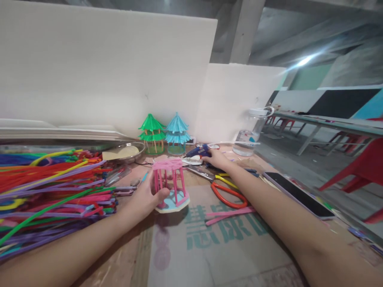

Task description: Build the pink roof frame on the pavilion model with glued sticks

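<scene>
My left hand (151,195) is closed around one side of a small pink pavilion model (183,187), which has pink posts and a pale blue floor. The model is tilted a little, near the middle of the table. Farther back, my right hand (218,158) is closed on a blue glue gun (196,151) whose nozzle points left. Some of its fingers are hidden behind the gun's handle. Orange and yellow-handled scissors (229,196) lie below my right forearm. Pink pipe cleaners (227,213) rest on the cardboard in front.
A big heap of coloured pipe cleaners (54,187) covers the left side. Green (152,133) and light blue (177,133) pavilion models stand by the white board, near a metal bowl (134,149). On the right are a clear water jug (247,135) and a phone (299,195).
</scene>
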Demonstrator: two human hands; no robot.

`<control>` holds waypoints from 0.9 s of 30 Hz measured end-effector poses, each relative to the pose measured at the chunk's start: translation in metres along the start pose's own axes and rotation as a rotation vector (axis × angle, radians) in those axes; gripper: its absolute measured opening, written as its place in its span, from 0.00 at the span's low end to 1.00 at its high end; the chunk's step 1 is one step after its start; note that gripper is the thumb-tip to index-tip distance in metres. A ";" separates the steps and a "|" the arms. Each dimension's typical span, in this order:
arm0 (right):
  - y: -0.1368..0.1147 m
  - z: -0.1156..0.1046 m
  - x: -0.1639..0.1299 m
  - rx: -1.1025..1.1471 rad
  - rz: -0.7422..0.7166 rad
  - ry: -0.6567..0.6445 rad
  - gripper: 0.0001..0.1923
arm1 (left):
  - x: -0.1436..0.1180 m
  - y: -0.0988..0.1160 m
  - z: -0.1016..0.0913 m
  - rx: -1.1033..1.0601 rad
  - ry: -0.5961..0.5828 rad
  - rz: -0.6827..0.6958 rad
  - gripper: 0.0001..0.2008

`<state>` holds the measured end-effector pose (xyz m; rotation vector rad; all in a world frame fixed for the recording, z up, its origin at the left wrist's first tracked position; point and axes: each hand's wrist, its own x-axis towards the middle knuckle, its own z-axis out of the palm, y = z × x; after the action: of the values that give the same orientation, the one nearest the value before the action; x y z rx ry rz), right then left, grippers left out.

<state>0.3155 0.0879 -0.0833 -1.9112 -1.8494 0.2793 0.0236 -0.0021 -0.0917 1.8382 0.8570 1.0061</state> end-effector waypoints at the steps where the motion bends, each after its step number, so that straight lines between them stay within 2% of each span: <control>1: 0.000 0.000 0.000 -0.004 0.002 0.003 0.18 | -0.001 0.001 0.000 0.006 0.001 -0.002 0.49; 10: -0.003 -0.002 -0.002 -0.025 0.008 -0.012 0.17 | -0.002 0.002 0.000 0.046 0.021 0.037 0.51; 17: -0.003 -0.007 -0.004 -0.017 0.012 0.014 0.17 | -0.002 0.001 0.000 0.056 0.003 0.064 0.46; 23: 0.001 -0.007 -0.002 -0.040 0.005 0.009 0.18 | 0.000 -0.001 0.000 0.076 0.013 0.091 0.51; 27: 0.002 -0.005 -0.001 -0.075 0.007 0.034 0.18 | 0.001 0.002 0.000 0.132 0.042 0.054 0.54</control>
<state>0.3192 0.0864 -0.0796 -1.9601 -1.8549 0.1808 0.0240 -0.0020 -0.0893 1.9666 0.9230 1.0464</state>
